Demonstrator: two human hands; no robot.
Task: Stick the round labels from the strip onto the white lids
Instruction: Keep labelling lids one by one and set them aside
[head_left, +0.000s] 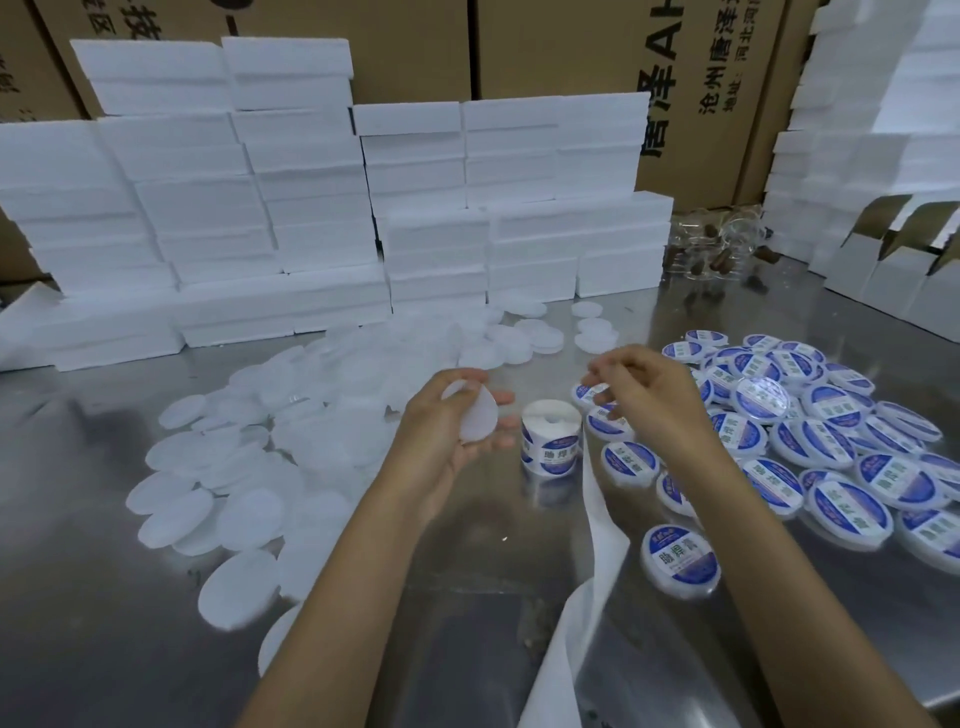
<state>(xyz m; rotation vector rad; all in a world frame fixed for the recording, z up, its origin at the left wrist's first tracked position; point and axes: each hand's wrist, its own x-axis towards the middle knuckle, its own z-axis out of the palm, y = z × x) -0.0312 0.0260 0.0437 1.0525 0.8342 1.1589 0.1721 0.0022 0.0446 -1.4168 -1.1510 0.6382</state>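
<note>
My left hand (441, 431) holds a plain white lid (478, 415) on edge, fingers and thumb curled round its rim. To its right, my right hand (639, 384) has its fingertips pinched together above the label roll (550, 439); what they pinch is too small to make out. The roll stands upright on the steel table, blue round labels on its side. Its bare white backing strip (597, 545) trails toward me. Several plain white lids (249, 519) lie heaped on the left. Several labelled lids (831, 452) lie piled on the right.
White foam boxes (322, 208) are stacked along the back of the steel table (104, 597), with brown cartons (701, 78) behind them. More white boxes (883, 249) stand at the far right. Clear jars with dark contents (711, 249) sit at the back right.
</note>
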